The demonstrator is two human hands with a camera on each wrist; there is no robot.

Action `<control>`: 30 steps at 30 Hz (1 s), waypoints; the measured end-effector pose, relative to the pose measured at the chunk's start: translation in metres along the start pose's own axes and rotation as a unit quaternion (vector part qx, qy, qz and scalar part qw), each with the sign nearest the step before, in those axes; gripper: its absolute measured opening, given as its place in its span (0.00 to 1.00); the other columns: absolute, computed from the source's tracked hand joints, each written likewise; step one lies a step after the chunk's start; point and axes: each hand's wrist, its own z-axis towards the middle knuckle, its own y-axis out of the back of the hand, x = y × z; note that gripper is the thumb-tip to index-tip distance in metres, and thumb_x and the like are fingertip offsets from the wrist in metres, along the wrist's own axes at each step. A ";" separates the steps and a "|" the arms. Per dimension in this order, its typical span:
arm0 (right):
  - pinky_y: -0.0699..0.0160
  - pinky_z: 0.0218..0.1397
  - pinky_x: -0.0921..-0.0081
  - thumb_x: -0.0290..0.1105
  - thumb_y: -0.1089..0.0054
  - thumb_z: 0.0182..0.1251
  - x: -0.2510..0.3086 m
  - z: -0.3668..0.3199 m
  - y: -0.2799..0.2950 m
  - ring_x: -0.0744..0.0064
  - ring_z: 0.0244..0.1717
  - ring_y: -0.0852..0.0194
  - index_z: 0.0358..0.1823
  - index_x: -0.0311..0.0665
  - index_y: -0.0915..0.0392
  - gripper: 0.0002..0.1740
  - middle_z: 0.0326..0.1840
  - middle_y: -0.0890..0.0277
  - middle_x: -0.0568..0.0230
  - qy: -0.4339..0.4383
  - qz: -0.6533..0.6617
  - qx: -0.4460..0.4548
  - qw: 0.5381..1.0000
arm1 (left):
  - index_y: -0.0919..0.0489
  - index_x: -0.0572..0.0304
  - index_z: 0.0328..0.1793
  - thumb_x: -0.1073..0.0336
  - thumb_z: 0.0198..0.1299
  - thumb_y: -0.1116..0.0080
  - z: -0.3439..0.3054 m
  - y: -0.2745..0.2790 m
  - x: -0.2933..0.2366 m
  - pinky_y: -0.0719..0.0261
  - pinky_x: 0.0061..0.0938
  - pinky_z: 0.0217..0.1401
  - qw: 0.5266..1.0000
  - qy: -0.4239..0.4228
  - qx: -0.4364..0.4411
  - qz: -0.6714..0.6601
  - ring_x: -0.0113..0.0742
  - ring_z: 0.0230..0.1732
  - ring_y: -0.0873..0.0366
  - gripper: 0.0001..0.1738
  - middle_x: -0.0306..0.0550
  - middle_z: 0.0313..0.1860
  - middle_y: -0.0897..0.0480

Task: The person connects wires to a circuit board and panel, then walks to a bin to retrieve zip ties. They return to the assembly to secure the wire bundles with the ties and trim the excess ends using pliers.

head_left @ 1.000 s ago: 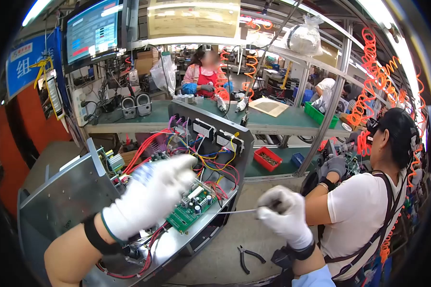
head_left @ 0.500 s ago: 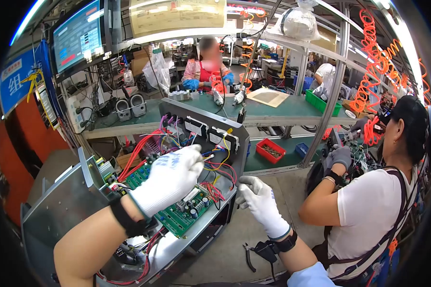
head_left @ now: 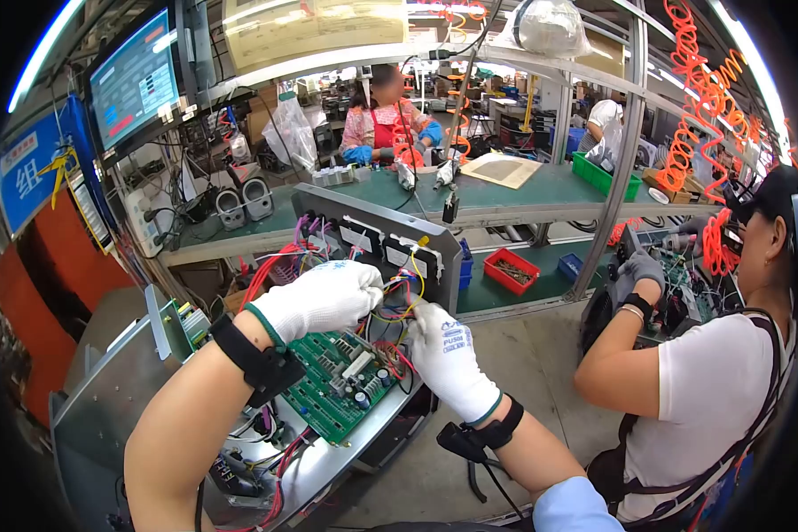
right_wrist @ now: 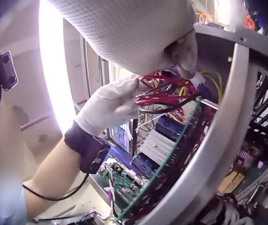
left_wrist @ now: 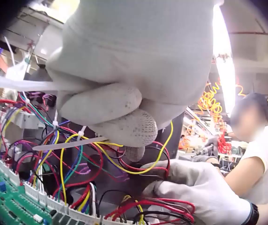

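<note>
Likely step: gathering wires point(head_left: 397, 300) above board point(head_left: 332, 386) for tie point(left_wrist: 68, 143). Best practice: keep bundle tight, tie clear of board, no hard tugging. Left hand point(head_left: 324, 300) grip clenched round wires above board. Right hand point(head_left: 448, 359) pinches red strands at board's right edge.

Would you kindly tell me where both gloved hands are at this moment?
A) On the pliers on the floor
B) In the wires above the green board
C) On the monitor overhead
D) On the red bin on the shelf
B: the left hand and the right hand meet in the wires just above the board, gripping them.
</note>
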 end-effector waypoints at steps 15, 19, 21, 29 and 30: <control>0.22 0.42 0.62 0.23 0.46 0.58 -0.002 0.003 0.052 0.52 0.41 0.21 0.57 0.42 0.25 0.23 0.42 0.23 0.56 0.123 -0.014 0.236 0.964 | 0.21 0.61 0.55 0.64 0.70 0.51 -0.026 -0.015 -0.007 0.30 0.23 0.29 0.993 0.025 -0.083 -0.078 0.23 0.26 0.30 0.14 0.38 0.29 0.21; 0.21 0.44 0.61 0.24 0.48 0.62 0.000 0.001 0.052 0.50 0.44 0.21 0.58 0.42 0.27 0.21 0.45 0.22 0.56 0.085 -0.008 0.271 0.959 | 0.24 0.61 0.55 0.65 0.70 0.54 -0.021 -0.032 0.002 0.30 0.23 0.29 0.993 -0.061 -0.040 -0.097 0.22 0.25 0.30 0.13 0.35 0.26 0.24; 0.21 0.45 0.60 0.24 0.49 0.63 0.000 -0.001 0.050 0.49 0.44 0.21 0.60 0.42 0.28 0.22 0.45 0.23 0.53 0.090 -0.003 0.262 0.961 | 0.25 0.60 0.55 0.66 0.70 0.57 -0.023 -0.035 0.002 0.28 0.26 0.30 0.997 -0.067 -0.004 -0.025 0.26 0.23 0.27 0.14 0.37 0.21 0.26; 0.23 0.40 0.59 0.27 0.48 0.66 -0.006 0.005 0.018 0.49 0.39 0.22 0.58 0.42 0.25 0.19 0.41 0.23 0.51 0.065 0.032 0.125 0.989 | 0.27 0.56 0.41 0.66 0.60 0.49 -0.040 -0.052 0.035 0.19 0.38 0.31 0.953 -0.224 -0.100 0.179 0.48 0.32 0.18 0.06 0.53 0.51 0.19; 0.23 0.40 0.59 0.26 0.47 0.65 -0.001 0.007 0.012 0.49 0.39 0.22 0.57 0.42 0.25 0.18 0.41 0.23 0.52 0.063 0.038 0.099 0.992 | 0.27 0.56 0.39 0.68 0.56 0.48 -0.045 -0.048 0.029 0.20 0.35 0.26 0.940 -0.214 -0.115 0.239 0.46 0.28 0.18 0.05 0.53 0.54 0.20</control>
